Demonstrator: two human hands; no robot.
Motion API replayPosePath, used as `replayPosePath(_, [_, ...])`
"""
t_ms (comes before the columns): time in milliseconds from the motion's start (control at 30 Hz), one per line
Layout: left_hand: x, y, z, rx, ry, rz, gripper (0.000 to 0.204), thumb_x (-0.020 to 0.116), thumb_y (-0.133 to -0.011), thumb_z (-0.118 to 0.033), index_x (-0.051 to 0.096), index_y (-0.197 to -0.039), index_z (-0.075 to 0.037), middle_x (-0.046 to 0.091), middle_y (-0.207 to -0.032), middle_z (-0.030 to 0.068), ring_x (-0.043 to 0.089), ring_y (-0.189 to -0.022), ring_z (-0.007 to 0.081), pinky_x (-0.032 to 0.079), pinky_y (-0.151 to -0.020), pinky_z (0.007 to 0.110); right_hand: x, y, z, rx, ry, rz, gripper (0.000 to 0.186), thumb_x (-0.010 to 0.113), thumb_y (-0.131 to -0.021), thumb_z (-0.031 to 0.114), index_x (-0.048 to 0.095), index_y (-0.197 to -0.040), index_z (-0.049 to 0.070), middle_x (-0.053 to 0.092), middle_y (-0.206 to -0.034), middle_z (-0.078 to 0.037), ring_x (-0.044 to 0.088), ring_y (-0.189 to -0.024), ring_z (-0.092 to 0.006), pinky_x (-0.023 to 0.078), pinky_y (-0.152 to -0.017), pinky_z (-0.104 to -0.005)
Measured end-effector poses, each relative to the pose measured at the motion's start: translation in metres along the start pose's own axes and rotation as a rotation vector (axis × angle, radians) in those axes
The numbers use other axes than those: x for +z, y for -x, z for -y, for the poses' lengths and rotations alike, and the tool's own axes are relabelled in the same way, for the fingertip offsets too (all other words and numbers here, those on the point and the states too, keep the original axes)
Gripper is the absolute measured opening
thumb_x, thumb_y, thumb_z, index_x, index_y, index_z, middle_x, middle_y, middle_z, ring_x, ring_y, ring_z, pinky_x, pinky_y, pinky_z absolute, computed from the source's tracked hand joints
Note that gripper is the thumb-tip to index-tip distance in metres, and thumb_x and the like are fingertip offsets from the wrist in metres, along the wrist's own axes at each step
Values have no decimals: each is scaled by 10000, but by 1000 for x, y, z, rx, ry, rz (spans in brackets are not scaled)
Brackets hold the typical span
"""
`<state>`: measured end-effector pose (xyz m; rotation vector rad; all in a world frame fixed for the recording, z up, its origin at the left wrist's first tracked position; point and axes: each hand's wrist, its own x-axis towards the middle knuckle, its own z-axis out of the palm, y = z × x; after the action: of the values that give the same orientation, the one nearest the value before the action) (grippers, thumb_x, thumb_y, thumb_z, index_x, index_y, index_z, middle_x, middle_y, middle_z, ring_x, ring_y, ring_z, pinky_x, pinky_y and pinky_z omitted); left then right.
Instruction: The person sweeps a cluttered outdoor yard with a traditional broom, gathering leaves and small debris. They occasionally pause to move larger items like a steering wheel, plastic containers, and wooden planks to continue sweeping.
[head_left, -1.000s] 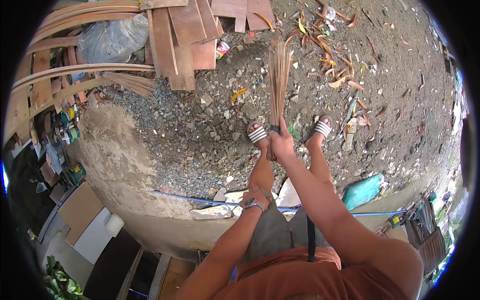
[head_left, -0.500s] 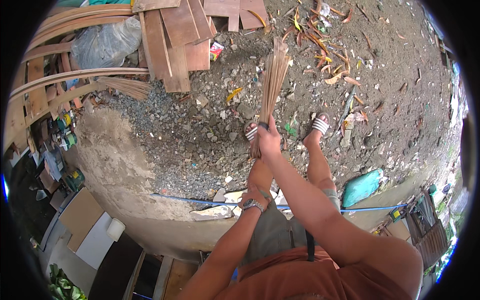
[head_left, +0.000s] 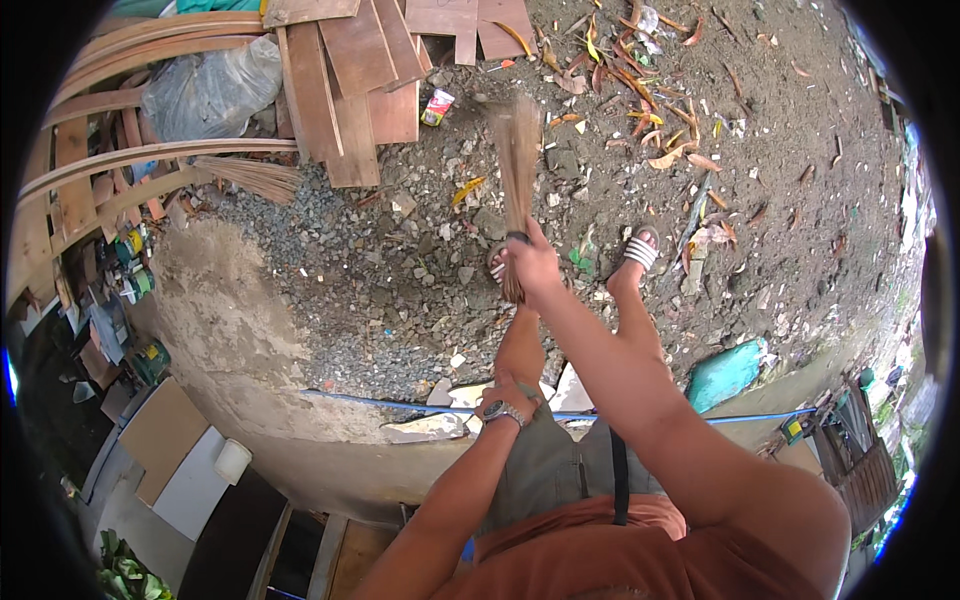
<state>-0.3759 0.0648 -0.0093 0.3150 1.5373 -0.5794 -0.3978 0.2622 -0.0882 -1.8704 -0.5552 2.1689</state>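
My right hand [head_left: 533, 268] is wrapped around the bound grip of a stick broom [head_left: 518, 165]. Its bristles point away from me over the stony dirt, their far ends smeared by motion. A small red and white packet [head_left: 437, 107] lies left of the bristle tips. Just right of the tips is a curled dry leaf [head_left: 566, 120]. My left hand [head_left: 508, 400], with a watch at its wrist, rests on my left knee, its fingers lying over the leg and partly hidden.
Stacked brown boards [head_left: 345, 90] lie at the far left beside a grey plastic bag [head_left: 215, 88] and a second stick broom [head_left: 250, 178]. Fallen leaves [head_left: 650, 90] cover the far right ground. A blue pipe [head_left: 380, 402] crosses near my legs, by a green sack [head_left: 727, 375].
The broom has swung left in my right hand. The red and white packet has shifted slightly and turned, and bits of leaf near the bristles have moved. My left hand stays on my knee.
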Motion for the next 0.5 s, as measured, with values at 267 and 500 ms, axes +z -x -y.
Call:
replayPosePath(267, [-4, 2, -3, -3, -37, -7, 1085, 764, -782, -493, 149, -1568, -68, 578, -1355, 242, 555, -1261, 394, 445, -1039, 531, -12, 51, -46, -172, 234, 171, 717, 550, -934, 86, 256, -1587, 128, 613, -1023, -104, 604, -742, -156, 539, -631, -337])
replayPosePath(500, [0, 2, 4, -21, -10, -3, 1067, 767, -775, -501, 192, -1559, -62, 572, -1354, 260, 559, -1262, 391, 444, -1045, 523, 42, -39, 2, 209, -31, 263, 629, 520, -966, 120, 327, -1559, 204, 604, -828, -100, 601, -632, -200, 527, -547, -347])
